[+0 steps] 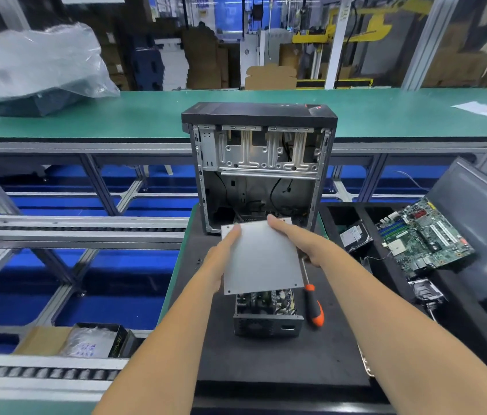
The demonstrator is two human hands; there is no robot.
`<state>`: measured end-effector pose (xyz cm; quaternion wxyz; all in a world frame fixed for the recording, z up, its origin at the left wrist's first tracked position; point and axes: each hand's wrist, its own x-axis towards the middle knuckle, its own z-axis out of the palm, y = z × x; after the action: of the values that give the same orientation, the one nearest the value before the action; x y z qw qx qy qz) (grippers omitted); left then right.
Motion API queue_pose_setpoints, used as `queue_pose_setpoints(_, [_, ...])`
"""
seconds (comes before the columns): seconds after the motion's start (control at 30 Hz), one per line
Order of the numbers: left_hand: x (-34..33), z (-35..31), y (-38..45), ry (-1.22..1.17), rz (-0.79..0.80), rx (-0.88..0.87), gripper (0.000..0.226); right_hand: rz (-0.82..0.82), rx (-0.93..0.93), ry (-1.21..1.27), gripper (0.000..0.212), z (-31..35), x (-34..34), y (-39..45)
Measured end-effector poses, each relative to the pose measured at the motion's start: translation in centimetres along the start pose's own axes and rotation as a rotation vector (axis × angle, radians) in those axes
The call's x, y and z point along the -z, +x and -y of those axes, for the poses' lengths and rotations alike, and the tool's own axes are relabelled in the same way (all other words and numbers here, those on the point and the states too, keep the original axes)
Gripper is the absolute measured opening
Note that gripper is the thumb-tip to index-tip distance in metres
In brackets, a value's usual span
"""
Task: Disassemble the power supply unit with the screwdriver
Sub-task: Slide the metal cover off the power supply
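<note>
The power supply unit (267, 317) sits on the dark mat (266, 360), its circuitry and front fan exposed. Just above it a flat grey metal cover (261, 259) is held tilted. My left hand (221, 259) grips the cover's left edge with fingers stretched along it. My right hand (299, 242) holds the right edge, fingertips reaching over the top corner. A screwdriver (312, 301) with a black and orange handle lies on the mat right of the unit, its shaft running under my right wrist.
An open computer case (258, 169) stands upright just behind the unit. A black tray (386, 283) on the right holds a hard drive (354, 236), a motherboard (425, 238) and other parts. Roller conveyors (71, 232) run on the left. A cardboard box (71, 339) sits low left.
</note>
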<state>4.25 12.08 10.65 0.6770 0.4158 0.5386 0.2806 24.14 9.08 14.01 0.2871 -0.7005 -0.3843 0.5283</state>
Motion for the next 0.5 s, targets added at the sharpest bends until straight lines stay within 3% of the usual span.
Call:
queue_pose_setpoints(0.07, [0.1, -0.9, -0.4, 0.0, -0.105, -0.107, 0.091, -0.037, 0.069, 0.017, 0.1, 1.3, -0.1, 0.1])
queue_pose_setpoints(0.17, [0.9, -2.2, -0.9, -0.16, -0.107, -0.193, 0.093, -0.048, 0.21, 0.033, 0.118, 3.3, -0.9, 0.3])
queue_pose_setpoints(0.27, [3.9, -2.7, -1.1, -0.349, -0.125, -0.217, 0.095, 0.008, 0.386, -0.071, 0.1, 4.6, -2.7, -0.3])
queue_pose_setpoints(0.4, [8.4, -2.7, -1.2, -0.487, -0.174, -0.302, 0.081, 0.141, 0.552, -0.316, 0.088, 5.0, -5.3, -0.1])
queue_pose_setpoints(0.5, [11.8, -1.7, -1.4, -0.414, -0.159, -0.321, 0.076, 0.277, 0.487, -0.267, 0.045, 5.2, -7.6, 0.9])
